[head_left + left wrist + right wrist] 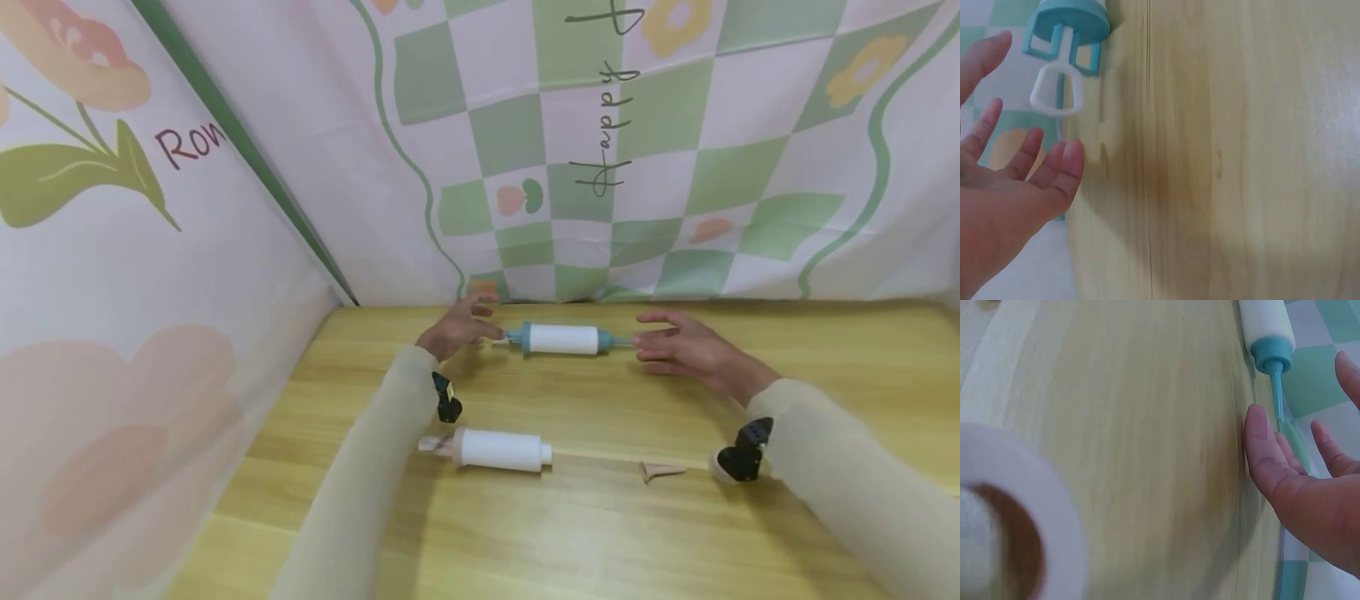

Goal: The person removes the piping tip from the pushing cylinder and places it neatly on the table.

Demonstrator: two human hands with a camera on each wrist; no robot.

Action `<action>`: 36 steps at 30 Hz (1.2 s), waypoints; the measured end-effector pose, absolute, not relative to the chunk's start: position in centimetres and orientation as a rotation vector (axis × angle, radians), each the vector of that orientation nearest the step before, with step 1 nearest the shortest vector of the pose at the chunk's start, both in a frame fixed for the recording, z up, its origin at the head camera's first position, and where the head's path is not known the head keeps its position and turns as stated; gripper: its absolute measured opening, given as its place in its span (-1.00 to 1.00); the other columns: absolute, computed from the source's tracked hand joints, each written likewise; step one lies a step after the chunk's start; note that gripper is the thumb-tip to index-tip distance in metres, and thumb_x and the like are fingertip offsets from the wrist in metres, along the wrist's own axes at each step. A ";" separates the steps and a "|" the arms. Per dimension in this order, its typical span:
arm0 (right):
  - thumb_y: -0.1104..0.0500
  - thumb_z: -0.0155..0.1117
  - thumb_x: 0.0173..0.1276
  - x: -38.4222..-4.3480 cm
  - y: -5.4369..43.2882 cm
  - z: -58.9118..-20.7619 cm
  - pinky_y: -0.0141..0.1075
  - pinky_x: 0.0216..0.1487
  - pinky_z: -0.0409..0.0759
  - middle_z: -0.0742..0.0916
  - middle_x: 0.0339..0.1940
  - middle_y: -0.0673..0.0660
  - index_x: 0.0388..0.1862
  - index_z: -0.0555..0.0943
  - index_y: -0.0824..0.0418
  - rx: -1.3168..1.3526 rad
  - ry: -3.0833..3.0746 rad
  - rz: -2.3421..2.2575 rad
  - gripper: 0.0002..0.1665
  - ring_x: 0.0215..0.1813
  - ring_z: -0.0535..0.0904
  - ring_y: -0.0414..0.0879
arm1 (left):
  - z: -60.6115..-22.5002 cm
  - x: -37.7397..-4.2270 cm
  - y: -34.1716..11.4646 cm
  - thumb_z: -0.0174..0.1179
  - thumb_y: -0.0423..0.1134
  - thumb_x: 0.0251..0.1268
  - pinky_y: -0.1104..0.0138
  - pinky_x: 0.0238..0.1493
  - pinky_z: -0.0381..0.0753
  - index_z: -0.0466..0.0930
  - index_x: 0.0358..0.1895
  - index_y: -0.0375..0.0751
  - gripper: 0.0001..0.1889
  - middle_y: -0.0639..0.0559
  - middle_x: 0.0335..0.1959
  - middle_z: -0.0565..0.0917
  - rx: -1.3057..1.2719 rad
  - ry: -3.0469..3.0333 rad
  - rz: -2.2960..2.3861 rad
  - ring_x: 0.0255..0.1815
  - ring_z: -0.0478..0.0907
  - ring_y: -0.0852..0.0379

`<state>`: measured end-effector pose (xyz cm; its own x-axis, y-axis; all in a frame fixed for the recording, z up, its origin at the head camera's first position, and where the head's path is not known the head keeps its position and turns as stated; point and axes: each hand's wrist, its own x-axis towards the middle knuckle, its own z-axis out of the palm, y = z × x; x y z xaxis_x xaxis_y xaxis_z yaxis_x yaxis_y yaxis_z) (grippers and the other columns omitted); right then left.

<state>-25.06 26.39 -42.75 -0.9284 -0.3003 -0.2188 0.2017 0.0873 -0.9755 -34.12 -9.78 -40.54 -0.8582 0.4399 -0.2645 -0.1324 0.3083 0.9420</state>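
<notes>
A teal-and-white icing syringe (564,339) lies on the table near its back edge, nozzle toward the right. Beside its white loop handle (1057,94) is my left hand (459,327), fingers spread and relaxed; the left wrist view shows them apart from the handle. At the other end, my right hand (693,348) has loosely extended fingers around the tip of the thin teal nozzle (1277,394). Whether a fingertip touches that tip cannot be told. A second syringe (501,450), white with a pinkish-beige collar, lies closer, its front end without a nozzle.
A beige cone-shaped nozzle (662,471) lies on the wooden table (600,542). A round beige ring (720,468) is partly hidden by the right wrist camera; a pale ring looms blurred in the right wrist view. Patterned cloth (510,133) hangs behind and at left.
</notes>
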 end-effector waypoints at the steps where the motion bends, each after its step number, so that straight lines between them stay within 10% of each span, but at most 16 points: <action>1: 0.19 0.16 0.55 -25.1 26.3 -42.8 -0.12 0.15 0.60 0.42 0.23 0.38 0.56 -0.09 0.45 -0.091 2.009 -1.897 -0.14 0.04 0.63 -0.05 | -40.6 -34.2 -9.7 0.35 -0.52 0.17 -0.08 0.33 0.31 0.13 0.52 -0.20 -0.14 -0.33 0.46 0.14 0.274 2.100 1.578 0.36 0.26 -0.19; 36: 0.30 0.20 0.49 -26.3 22.7 -43.5 -0.35 -0.30 0.63 0.43 0.24 0.36 0.53 0.10 0.38 -0.041 2.035 -1.857 -0.24 -0.24 0.65 -0.15 | -41.3 -33.5 -7.2 0.38 -0.48 0.18 0.16 0.22 0.48 0.33 0.40 -0.32 -0.31 -0.21 0.32 0.42 0.540 2.244 1.319 0.30 0.36 -0.08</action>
